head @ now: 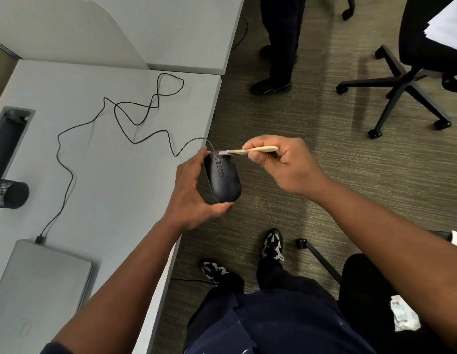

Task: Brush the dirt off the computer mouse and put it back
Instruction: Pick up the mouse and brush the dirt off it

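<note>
Left hand [190, 192] fingers wrapped around black mouse [224, 178], lifted just past desk [94, 175] edge. Right hand [283, 163] fingers pinched on wooden brush [250, 150], bristles touching mouse front. Cable [69, 172] trailing across desk to laptop [41, 284].

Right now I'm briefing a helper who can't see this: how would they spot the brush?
Start at the grey desk and go to its right edge, where the left hand holds a black mouse. The brush touches its front, pinched in the right hand: slim, pale wood.

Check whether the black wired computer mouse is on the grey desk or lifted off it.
Lifted. The left hand holds the black wired computer mouse past the grey desk edge, over carpet.
</note>
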`<action>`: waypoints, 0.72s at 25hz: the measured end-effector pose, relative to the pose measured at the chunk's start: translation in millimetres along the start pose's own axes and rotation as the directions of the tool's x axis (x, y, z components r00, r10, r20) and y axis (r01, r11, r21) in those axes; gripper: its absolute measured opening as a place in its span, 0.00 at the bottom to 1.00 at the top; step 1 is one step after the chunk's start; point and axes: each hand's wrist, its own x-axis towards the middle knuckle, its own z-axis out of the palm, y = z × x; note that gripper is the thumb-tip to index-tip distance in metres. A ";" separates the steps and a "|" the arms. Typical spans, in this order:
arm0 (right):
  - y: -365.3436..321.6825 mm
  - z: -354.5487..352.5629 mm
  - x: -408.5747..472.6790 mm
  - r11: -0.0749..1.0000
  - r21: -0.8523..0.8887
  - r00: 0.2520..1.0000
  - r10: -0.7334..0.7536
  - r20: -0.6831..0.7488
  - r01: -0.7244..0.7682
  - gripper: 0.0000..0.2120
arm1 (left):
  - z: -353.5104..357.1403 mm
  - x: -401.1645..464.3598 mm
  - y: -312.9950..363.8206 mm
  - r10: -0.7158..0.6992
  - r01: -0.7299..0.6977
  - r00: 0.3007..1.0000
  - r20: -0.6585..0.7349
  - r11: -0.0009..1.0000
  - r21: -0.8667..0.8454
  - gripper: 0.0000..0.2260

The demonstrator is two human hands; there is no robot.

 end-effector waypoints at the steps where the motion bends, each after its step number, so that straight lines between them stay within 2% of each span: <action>1: 0.2 -1.8 -0.5 1.000 -0.007 1.000 0.007 0.030 -0.007 0.07 | -0.4 0.2 0.0 -0.002 0.002 1.000 -0.017 1.000 0.000 0.59; 7: -0.8 -18.4 -7.6 0.994 0.048 0.980 0.088 0.177 -0.098 0.06 | 0.8 -0.3 -2.4 -0.021 0.021 0.998 -0.060 1.000 -0.010 0.57; 12: 3.3 -34.8 -7.1 0.986 -0.023 0.936 0.161 0.312 -0.162 0.07 | 0.4 -2.4 -2.1 -0.035 0.035 0.999 -0.034 0.999 0.006 0.57; 14: 2.6 -36.4 -3.4 0.989 -0.022 0.954 0.145 0.261 -0.145 0.06 | -1.4 -1.2 -1.6 -0.037 0.037 0.999 -0.033 0.999 0.009 0.57; 18: -5.4 -25.2 1.5 0.969 0.218 0.987 0.092 0.129 -0.118 0.06 | -2.5 1.6 -0.7 -0.037 0.038 0.998 -0.041 0.999 0.029 0.57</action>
